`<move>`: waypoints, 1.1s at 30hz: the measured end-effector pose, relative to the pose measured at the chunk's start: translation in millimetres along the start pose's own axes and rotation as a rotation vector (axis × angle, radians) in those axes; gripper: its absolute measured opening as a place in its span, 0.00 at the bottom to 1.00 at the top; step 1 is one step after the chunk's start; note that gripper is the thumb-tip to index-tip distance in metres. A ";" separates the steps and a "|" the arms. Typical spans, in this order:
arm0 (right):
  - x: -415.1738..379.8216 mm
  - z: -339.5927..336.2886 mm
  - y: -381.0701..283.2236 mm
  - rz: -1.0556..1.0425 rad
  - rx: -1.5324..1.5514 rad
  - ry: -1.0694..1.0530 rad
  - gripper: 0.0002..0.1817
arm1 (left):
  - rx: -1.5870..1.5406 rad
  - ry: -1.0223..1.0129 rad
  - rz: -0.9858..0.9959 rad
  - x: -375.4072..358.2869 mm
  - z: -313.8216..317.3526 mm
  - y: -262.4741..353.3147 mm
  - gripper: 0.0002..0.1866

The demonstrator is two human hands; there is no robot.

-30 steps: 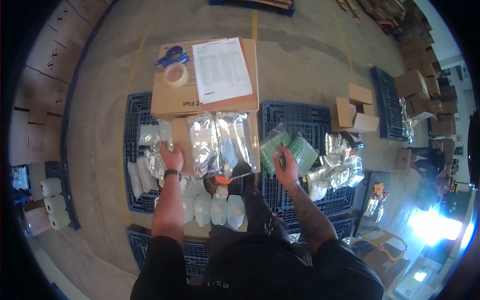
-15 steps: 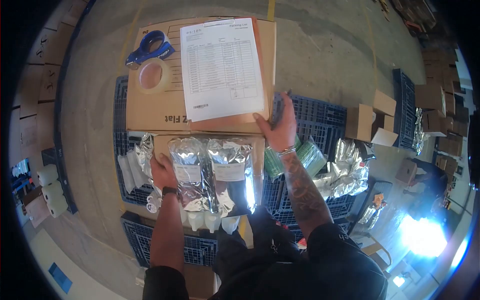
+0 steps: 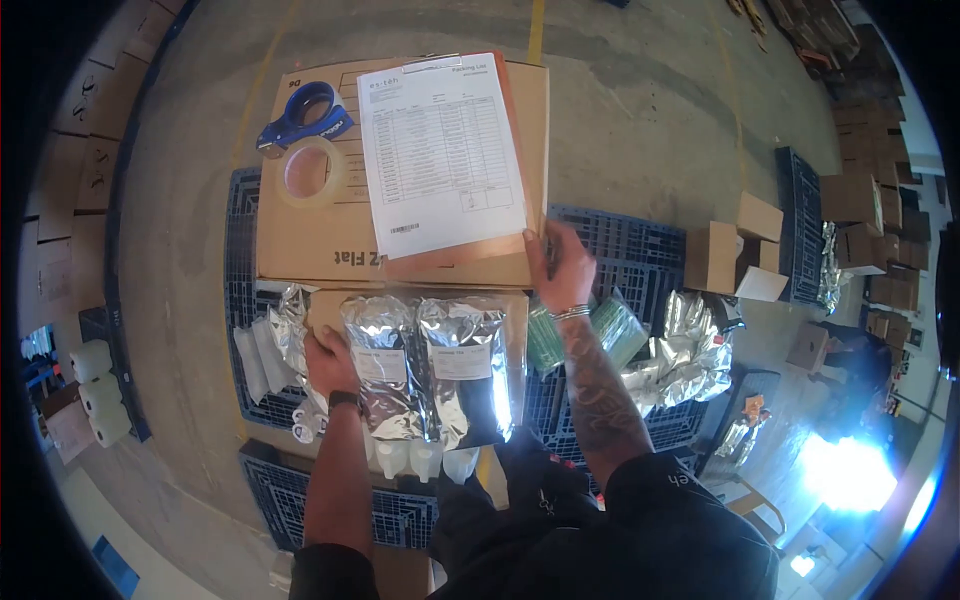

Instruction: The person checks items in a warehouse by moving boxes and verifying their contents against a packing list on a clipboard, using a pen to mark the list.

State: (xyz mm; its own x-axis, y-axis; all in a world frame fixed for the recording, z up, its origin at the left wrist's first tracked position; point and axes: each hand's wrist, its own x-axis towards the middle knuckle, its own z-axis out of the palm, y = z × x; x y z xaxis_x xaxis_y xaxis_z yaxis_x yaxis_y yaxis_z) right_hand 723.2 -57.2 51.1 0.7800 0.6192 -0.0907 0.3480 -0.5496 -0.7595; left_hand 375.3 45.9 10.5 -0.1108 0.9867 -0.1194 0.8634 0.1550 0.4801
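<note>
My right hand [image 3: 562, 268] is at the lower right corner of the clipboard [image 3: 520, 130], thumb near its edge, by the side of a flat cardboard box [image 3: 320, 235]. A printed packing list [image 3: 445, 160] lies on the clipboard. Left of it on the box are a blue tape dispenser [image 3: 325, 108] and a roll of clear tape [image 3: 308, 172]. My left hand [image 3: 330, 362] rests beside a silver pouch [image 3: 385, 370], its fingertips partly hidden. A second silver pouch [image 3: 465, 370] lies to the right.
Blue pallets [image 3: 640, 240] stand on the floor around the box. Green packs [image 3: 618, 330] and silver bags [image 3: 690, 350] lie to the right. Open cartons [image 3: 712, 255] are farther right, with a person [image 3: 855, 355] beyond. White bottles [image 3: 392, 458] sit below the pouches.
The box, clipboard and pouches appear slightly lower in view. My right hand has shifted down the clipboard's side, and its fingers have drawn in. My left hand stays beside the pouch.
</note>
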 end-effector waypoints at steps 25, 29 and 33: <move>21.8 7.8 -22.6 -0.506 -0.302 0.107 0.30 | 0.017 -0.001 -0.005 0.6 -5.5 8.9 0.28; 24.6 9.6 -29.2 -0.471 -0.462 0.107 0.31 | 0.004 -0.005 0.027 0.6 -2.8 2.6 0.28; 33.9 13.0 -41.1 -0.415 -0.437 0.121 0.30 | 0.002 -0.008 0.019 0.6 -9.1 14.5 0.28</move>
State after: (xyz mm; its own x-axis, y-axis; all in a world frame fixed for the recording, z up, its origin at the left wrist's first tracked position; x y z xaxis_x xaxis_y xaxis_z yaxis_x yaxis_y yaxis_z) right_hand 728.5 -6.3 70.9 0.5781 0.7768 0.2498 0.7965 -0.4710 -0.3791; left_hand 383.3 49.1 25.3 -0.0901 0.9890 -0.1176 0.8665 0.1360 0.4803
